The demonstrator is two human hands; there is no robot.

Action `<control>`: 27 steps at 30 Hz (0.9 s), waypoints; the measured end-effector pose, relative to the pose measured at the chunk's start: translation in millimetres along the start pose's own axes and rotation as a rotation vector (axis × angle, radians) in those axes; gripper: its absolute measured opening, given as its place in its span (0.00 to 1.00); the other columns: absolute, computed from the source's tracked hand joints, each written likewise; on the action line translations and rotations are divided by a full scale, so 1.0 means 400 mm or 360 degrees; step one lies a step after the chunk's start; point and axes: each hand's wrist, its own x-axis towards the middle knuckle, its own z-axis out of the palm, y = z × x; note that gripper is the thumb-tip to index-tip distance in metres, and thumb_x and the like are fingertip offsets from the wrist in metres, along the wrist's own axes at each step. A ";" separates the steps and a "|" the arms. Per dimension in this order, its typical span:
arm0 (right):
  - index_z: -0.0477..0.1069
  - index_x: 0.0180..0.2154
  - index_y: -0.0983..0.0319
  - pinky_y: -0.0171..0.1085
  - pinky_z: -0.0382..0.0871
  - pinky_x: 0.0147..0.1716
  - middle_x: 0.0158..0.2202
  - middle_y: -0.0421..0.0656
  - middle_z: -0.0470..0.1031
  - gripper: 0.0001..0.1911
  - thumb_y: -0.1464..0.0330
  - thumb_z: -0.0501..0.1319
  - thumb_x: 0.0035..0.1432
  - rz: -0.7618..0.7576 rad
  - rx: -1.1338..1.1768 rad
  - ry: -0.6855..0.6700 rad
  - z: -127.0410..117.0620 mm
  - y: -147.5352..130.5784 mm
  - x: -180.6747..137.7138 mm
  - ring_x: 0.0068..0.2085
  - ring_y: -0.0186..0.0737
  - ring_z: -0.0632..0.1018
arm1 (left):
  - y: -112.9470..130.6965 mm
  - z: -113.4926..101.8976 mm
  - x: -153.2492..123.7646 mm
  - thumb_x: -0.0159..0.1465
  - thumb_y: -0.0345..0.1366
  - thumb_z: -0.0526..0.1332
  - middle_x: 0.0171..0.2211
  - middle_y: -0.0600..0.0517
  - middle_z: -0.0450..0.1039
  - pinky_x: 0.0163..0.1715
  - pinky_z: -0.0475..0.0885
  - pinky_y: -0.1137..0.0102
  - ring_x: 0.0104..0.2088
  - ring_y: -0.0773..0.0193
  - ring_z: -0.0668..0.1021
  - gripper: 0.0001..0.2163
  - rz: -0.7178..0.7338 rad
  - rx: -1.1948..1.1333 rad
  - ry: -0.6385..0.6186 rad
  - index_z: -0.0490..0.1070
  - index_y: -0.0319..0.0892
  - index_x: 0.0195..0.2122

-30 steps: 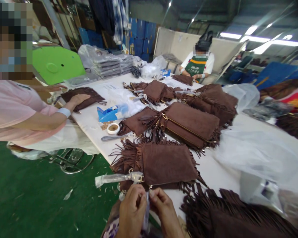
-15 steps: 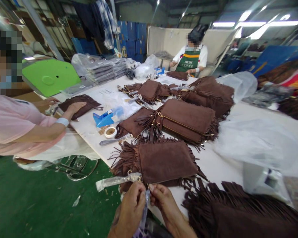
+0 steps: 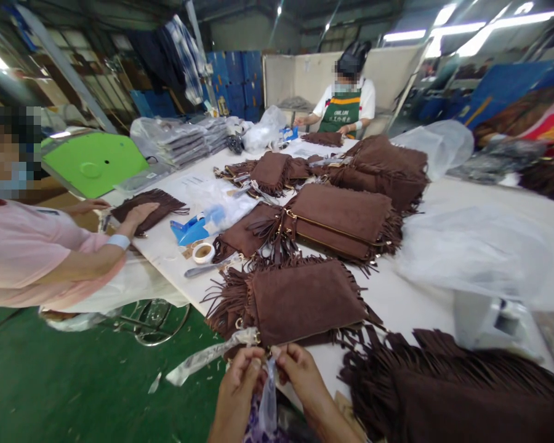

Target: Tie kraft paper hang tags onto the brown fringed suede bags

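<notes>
On the white, flat-topped counter (image 3: 447,197), a brown, rectangular, fringed suede-like bag (image 3: 305,298) is laid near the edge. Just before it, the left hand (image 3: 240,376) and right hand (image 3: 301,370) are placed close together. In the narrow grip of both (fingertips pinched), a translucent, slender plastic strip (image 3: 268,403) is held, hanging downward.

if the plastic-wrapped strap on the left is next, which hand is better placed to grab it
Probably the left: the left hand is nearer the plastic-wrapped strap, while the right hand sits on the far side of the clear plastic strip.
</notes>
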 end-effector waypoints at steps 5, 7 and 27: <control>0.67 0.24 0.64 0.32 0.54 0.21 0.18 0.35 0.63 0.27 0.46 0.67 0.43 -0.0040 0.0020 0.0034 -0.002 0.013 0.000 0.20 0.29 0.62 | -0.023 0.016 -0.018 0.58 0.46 0.64 0.34 0.50 0.77 0.39 0.70 0.69 0.35 0.58 0.78 0.14 0.0203 0.0131 0.0107 0.74 0.42 0.39; 0.67 0.25 0.64 0.32 0.54 0.21 0.18 0.35 0.63 0.26 0.47 0.67 0.44 -0.0065 0.0044 0.0040 -0.003 0.018 -0.001 0.20 0.29 0.61 | -0.026 0.016 -0.010 0.60 0.44 0.63 0.36 0.50 0.77 0.41 0.70 0.68 0.38 0.57 0.77 0.10 0.0355 0.0294 0.0142 0.74 0.43 0.34; 0.66 0.24 0.64 0.32 0.55 0.22 0.18 0.36 0.64 0.24 0.49 0.64 0.48 0.0004 -0.0026 -0.0149 -0.018 0.017 0.006 0.20 0.31 0.62 | -0.018 0.040 0.019 0.61 0.43 0.61 0.22 0.57 0.66 0.27 0.62 0.75 0.25 0.67 0.67 0.11 0.0008 0.0048 0.0173 0.67 0.43 0.28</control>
